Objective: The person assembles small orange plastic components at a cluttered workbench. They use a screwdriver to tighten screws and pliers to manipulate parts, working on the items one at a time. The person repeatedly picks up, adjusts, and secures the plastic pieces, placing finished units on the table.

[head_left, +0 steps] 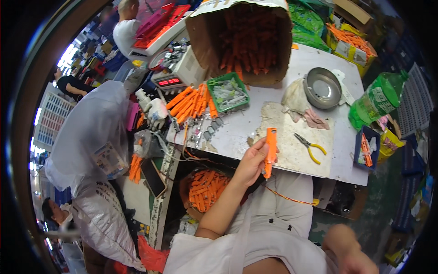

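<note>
My left hand [252, 163] is closed around a flat orange plastic piece [271, 150], held upright above the near edge of the table, over my lap. A red and yellow twisted wire [292, 197] runs across my lap near the piece's lower end. At the lower right edge is my right hand [358, 264], close to the camera and blurred; its fingers cannot be made out. Pliers with yellow handles [315, 148] lie on the worn board [292, 155], right of the orange piece. A crumpled cloth [296, 98] lies behind them, against a round metal bowl [323, 87].
A cardboard box [196, 36] of orange pieces lies tipped at the back. Left of it are a green basket [228, 92], loose orange pieces [187, 104] and a scale [185, 71]. A green bottle [378, 100] stands right. Another box of pieces [205, 189] sits below the tabletop.
</note>
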Demonstrator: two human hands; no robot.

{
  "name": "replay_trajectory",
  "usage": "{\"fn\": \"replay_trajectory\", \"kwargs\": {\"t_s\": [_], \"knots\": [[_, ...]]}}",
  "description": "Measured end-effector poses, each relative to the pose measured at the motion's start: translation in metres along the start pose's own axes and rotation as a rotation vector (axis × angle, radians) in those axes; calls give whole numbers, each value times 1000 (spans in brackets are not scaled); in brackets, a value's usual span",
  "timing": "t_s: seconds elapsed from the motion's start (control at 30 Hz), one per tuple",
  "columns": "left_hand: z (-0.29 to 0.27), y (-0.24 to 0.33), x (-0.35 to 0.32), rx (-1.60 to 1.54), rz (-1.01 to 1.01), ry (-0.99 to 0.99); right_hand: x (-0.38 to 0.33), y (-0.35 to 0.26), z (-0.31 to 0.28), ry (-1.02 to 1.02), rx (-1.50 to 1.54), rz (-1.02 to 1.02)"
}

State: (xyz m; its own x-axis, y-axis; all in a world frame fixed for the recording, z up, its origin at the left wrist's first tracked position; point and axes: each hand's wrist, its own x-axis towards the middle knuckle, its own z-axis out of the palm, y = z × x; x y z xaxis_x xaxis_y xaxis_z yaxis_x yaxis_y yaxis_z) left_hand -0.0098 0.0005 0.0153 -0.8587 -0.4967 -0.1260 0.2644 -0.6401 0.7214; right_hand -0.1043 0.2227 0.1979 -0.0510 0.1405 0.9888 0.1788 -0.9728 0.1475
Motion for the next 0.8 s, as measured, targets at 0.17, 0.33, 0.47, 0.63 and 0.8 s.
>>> {"fn": "replay_trajectory", "kwargs": {"t_s": [0.17, 0.33, 0.47, 0.63, 0.8], "knots": [[-5, 4, -6, -7, 31, 78, -116, 17, -4, 1025, -536, 1129], [1, 11, -13, 41, 16, 54, -141, 46, -37, 150, -832, 1783], [9, 13, -18, 131, 29, 102, -136, 53, -45, -43, -971, 1633], [4, 11, -18, 193, 77, 135, -117, 54, -53, -126, -1029, 1689], [7, 13, -14, 265, 89, 122, -115, 51, -65, -96, -961, 1711]]}}
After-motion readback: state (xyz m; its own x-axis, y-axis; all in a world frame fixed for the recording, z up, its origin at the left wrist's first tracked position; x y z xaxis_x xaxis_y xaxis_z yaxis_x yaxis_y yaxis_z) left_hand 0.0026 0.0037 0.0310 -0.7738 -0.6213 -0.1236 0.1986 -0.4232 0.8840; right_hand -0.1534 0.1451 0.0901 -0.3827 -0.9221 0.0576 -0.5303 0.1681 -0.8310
